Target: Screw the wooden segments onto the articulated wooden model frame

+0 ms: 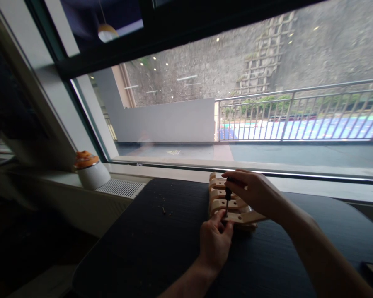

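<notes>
A light wooden piece made of several parallel slats [220, 198] lies on a dark table [161, 244] near the window. My right hand [255, 191] is closed round a small black-handled screwdriver [228, 195], held upright with its tip on the near slat. My left hand [215, 240] is closed just in front of the wood, its fingertips pinched at the screwdriver's tip; what they hold there is too small to make out.
Small screws and wood crumbs [164, 210] lie on the table to the left. A white pot with an orange top [90, 170] stands on the sill beside a vent grille [121, 188]. A large window [236, 103] runs behind the table.
</notes>
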A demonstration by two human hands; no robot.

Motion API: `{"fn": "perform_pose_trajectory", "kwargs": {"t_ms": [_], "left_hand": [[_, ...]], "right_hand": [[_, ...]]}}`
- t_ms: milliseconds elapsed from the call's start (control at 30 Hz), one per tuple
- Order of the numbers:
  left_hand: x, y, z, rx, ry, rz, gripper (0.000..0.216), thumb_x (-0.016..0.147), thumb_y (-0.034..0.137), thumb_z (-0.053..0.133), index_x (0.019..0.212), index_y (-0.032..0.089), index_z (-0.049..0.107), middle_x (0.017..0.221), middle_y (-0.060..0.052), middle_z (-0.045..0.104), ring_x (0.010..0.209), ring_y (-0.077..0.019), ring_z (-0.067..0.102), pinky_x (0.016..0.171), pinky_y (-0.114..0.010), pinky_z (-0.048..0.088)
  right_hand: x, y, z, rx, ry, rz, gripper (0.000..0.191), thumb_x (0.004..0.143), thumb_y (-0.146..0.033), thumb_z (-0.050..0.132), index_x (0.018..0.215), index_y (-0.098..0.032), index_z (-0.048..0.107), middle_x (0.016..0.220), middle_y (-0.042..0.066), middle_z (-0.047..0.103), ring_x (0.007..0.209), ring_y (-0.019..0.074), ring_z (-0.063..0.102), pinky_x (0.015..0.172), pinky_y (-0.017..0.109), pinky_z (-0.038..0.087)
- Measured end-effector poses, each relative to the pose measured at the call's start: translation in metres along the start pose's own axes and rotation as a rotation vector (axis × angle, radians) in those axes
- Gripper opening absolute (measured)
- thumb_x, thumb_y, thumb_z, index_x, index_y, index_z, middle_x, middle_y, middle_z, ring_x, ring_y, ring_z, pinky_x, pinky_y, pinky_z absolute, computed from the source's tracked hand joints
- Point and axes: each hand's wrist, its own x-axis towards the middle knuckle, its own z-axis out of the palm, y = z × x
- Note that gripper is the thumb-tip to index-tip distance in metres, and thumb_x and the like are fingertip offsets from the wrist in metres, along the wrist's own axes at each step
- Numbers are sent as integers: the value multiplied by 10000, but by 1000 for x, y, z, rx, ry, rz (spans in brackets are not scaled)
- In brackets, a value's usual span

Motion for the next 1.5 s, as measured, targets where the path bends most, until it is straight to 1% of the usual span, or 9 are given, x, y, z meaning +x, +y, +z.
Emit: {"fn": "perform_pose_trajectory", "kwargs": {"t_ms": [167,300,367,567,833,1033,1167,1300,1500], "left_hand": [[0,0,-1,-11,-17,-18,347,851,363,534,1132,196,648,568,13,618,453,-114,552,479,-201,413],[-1,3,-1,13,1,-4,343,839,348,547,1123,190,655,564,12,613,485,-123,563,497,-204,422],[-1,4,-1,14,-1,1,339,839,346,546,1119,189,657,561,13,614,494,-126,567,505,-207,426],[-1,3,-1,-3,-10,-5,347,844,349,540,1130,188,653,559,13,627,484,-124,566,512,-211,429],[0,3,-2,18,-9,-2,352,848,360,535,1131,189,654,567,7,624,518,-133,581,528,-211,435],[0,3,-2,24,-9,-11,371,848,371,533,1146,180,646,587,3,627,527,-133,581,527,-210,433],[-1,3,-2,18,-6,-10,363,848,367,534,1139,183,649,588,3,625,532,-134,582,527,-209,433],[0,2,-2,19,-8,-3,362,846,366,538,1138,184,649,597,2,625,534,-132,583,524,-205,434],[0,1,0,20,-3,-3,358,849,367,535,1136,184,649,574,9,620,498,-125,567,515,-207,429]], "right_hand": [[1,-3,5,-24,3,4,247,863,-320,557,1025,-219,714,843,29,697,628,132,593,583,232,431],[-1,-5,8,-59,-15,-13,309,872,-229,492,1120,-193,673,833,38,700,590,127,585,555,231,418],[-1,-5,8,-83,-15,2,327,870,-209,472,1132,-185,665,805,40,704,583,134,591,549,234,414],[-2,0,3,-102,-16,45,319,885,-283,471,1094,-167,682,765,50,706,576,149,597,536,240,412],[-1,-1,4,-108,-3,35,275,871,-335,520,1018,-187,700,784,41,701,592,139,591,527,232,398],[-1,-6,5,-80,20,56,255,840,-309,553,1022,-202,695,690,14,682,551,136,586,535,236,411],[-1,-5,4,-78,9,23,271,852,-318,534,1042,-207,692,704,21,682,555,138,582,530,238,411],[0,0,2,-88,23,22,251,836,-349,564,977,-198,705,731,31,686,575,137,579,522,234,405],[0,-2,2,-88,22,45,236,823,-384,582,891,-196,707,684,17,669,531,124,554,497,228,391]]}}
